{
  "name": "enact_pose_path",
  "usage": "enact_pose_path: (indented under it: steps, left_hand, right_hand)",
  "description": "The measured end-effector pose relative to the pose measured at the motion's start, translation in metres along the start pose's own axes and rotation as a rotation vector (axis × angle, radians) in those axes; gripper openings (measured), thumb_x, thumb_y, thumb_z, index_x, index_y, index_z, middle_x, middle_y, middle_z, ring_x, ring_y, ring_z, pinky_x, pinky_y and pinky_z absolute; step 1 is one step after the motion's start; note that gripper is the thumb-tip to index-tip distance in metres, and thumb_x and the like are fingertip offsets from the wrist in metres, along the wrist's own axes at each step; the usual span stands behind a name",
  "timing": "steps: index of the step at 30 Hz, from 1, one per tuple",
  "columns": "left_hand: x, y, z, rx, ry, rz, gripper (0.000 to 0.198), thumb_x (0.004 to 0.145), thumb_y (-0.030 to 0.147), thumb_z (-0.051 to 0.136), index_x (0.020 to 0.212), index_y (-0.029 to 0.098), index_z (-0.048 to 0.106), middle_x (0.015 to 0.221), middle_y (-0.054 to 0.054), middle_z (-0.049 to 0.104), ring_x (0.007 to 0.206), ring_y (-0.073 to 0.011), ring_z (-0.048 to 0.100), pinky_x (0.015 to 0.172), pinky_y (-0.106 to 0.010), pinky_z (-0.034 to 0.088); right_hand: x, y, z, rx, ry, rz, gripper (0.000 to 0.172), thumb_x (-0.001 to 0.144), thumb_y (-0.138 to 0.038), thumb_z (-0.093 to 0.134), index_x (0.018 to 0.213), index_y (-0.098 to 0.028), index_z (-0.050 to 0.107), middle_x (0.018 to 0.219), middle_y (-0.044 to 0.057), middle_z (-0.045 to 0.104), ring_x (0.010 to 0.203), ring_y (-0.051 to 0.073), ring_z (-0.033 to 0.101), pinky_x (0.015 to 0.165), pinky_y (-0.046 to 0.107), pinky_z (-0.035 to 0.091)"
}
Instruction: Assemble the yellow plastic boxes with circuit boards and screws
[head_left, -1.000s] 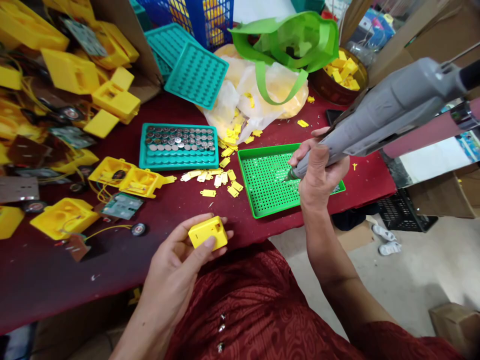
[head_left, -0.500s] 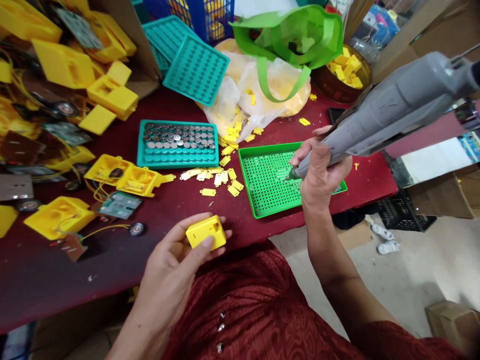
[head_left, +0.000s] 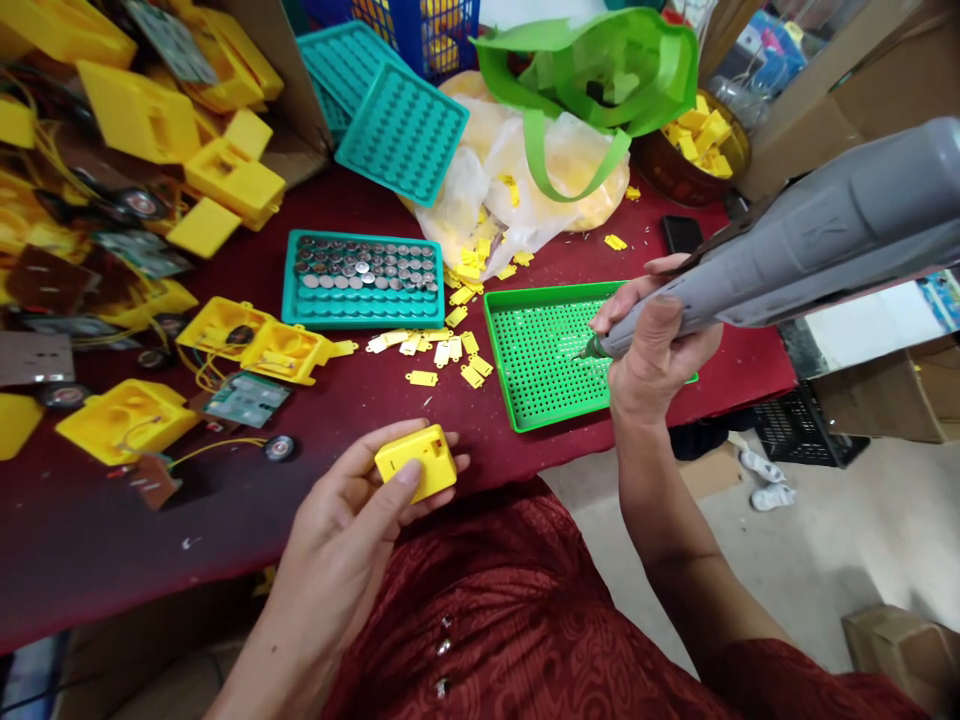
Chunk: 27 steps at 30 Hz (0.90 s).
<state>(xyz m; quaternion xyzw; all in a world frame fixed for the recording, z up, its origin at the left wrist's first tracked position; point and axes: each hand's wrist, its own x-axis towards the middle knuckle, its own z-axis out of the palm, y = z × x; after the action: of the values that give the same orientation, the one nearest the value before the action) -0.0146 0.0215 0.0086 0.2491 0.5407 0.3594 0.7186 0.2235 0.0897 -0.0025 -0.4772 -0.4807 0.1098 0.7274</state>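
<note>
A small yellow plastic case lies in my left hand, with the thumb pressed on its upper face. My right hand is wrapped round a grey electric screwdriver, whose tip points down over the green perforated tray. Left of that tray, small yellow tabs are scattered on the dark red table. Behind them, a teal tray holds rows of round button cells. Opened yellow cases with wires and a circuit board lie to the left.
Piled yellow housings with wires fill the back left. Teal trays, a plastic bag, a green bag and a round tin stand at the back. A black object lies behind the screwdriver.
The view has shifted slightly. My left thumb has moved a little across the yellow case, and the screwdriver is tilted slightly differently in my right hand.
</note>
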Motion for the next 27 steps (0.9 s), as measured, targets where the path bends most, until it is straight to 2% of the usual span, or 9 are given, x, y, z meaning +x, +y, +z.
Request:
enact_pose_path:
  steps: [10, 14, 21, 24, 27]
  left_hand:
    - [-0.002, 0.002, 0.002, -0.001, 0.027, 0.008, 0.044, 0.070, 0.035, 0.088, 0.106, 0.018, 0.070, 0.098, -0.008, 0.079, 0.083, -0.0194, 0.076, 0.068, -0.021, 0.062]
    - [-0.002, 0.001, 0.002, -0.010, 0.031, 0.008, 0.042, 0.071, 0.034, 0.087, 0.107, 0.018, 0.070, 0.097, -0.007, 0.079, 0.081, -0.0183, 0.075, 0.069, -0.021, 0.062]
    - [-0.003, -0.001, 0.000, 0.008, 0.011, -0.011, 0.041, 0.075, 0.034, 0.084, 0.110, 0.019, 0.070, 0.098, -0.005, 0.078, 0.080, -0.0159, 0.074, 0.070, -0.020, 0.061]
    - [-0.004, -0.002, 0.003, 0.004, 0.021, -0.017, 0.041, 0.074, 0.034, 0.085, 0.109, 0.019, 0.070, 0.099, -0.007, 0.078, 0.080, -0.0179, 0.075, 0.069, -0.023, 0.061]
    - [-0.004, -0.006, 0.009, -0.022, -0.026, -0.032, 0.043, 0.072, 0.032, 0.084, 0.108, 0.016, 0.069, 0.099, -0.009, 0.078, 0.082, -0.0202, 0.075, 0.066, -0.026, 0.061]
  right_hand:
    - [0.003, 0.003, 0.000, -0.092, 0.026, 0.027, 0.047, 0.080, -0.071, 0.062, 0.098, -0.030, 0.049, 0.060, -0.007, 0.048, 0.044, 0.015, 0.052, 0.044, 0.031, 0.044]
    - [0.002, 0.004, 0.001, -0.010, 0.024, 0.031, 0.041, 0.081, -0.064, 0.067, 0.098, -0.030, 0.052, 0.060, -0.007, 0.051, 0.044, 0.014, 0.053, 0.043, 0.030, 0.043]
    - [0.005, 0.004, 0.002, -0.053, 0.047, -0.047, 0.040, 0.084, -0.067, 0.063, 0.099, -0.031, 0.053, 0.060, -0.007, 0.047, 0.043, 0.014, 0.050, 0.042, 0.030, 0.043]
    - [0.005, -0.009, 0.004, 0.092, 0.044, -0.063, 0.029, 0.086, -0.056, 0.068, 0.096, -0.030, 0.060, 0.058, -0.007, 0.050, 0.043, 0.012, 0.050, 0.041, 0.028, 0.041]
    - [-0.001, -0.040, 0.013, 0.249, 0.059, -0.032, 0.022, 0.086, -0.048, 0.070, 0.092, -0.027, 0.069, 0.058, -0.005, 0.051, 0.045, 0.010, 0.050, 0.041, 0.026, 0.041]
